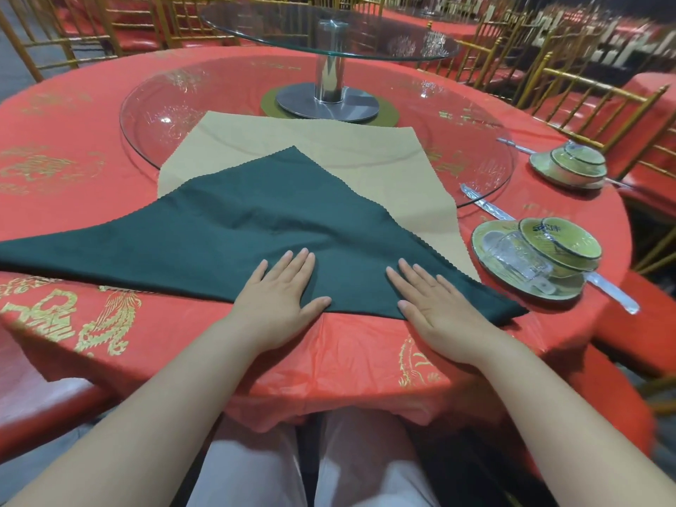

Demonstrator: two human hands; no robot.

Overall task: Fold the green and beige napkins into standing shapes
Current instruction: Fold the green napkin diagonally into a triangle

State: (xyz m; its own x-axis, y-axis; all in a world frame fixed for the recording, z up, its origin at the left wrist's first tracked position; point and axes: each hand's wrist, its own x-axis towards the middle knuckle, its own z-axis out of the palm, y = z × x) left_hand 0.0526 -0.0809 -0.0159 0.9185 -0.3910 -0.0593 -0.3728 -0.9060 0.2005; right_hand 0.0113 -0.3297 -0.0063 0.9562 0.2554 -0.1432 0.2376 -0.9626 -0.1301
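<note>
— Where are the napkins?

— Both lie flat on the table (pixel 73 214), straight in front of the person. The beige napkin (pixel 311 137) is underneath, spread open, its far part resting on the glass turntable (pixel 164 115). The green napkin (pixel 256 232) lies on top as a wide triangle. Its point aims away from the person and its long edge runs along the near side of the table.

— Does the green one cover the beige one?

— Only the near part. Beige shows beyond the point and down the right side. The green's left corner runs out of the picture, and its right corner ends just beside a plate (pixel 512 287).

— And the hands?

— Both rest on the green napkin at its long edge, palms flat, fingers straight and close together, holding nothing. The left hand (pixel 281 290) sits about midway along the edge, with its thumb spread along the hem. The right hand (pixel 435 305) lies a little apart to the right, fingers pointing away and leftward.

— Is the green cloth doubled over?

— Probably, given the triangle, but I cannot make out a second layer.

— What else is on the table?

— On the plate are a green bowl (pixel 559 243) and a clear tumbler (pixel 512 250) on its side. Farther back on the right is a second stack of dishes (pixel 574 166). A metal post (pixel 330 67) rises from the turntable's middle to a smaller glass disc (pixel 256 27).
</note>
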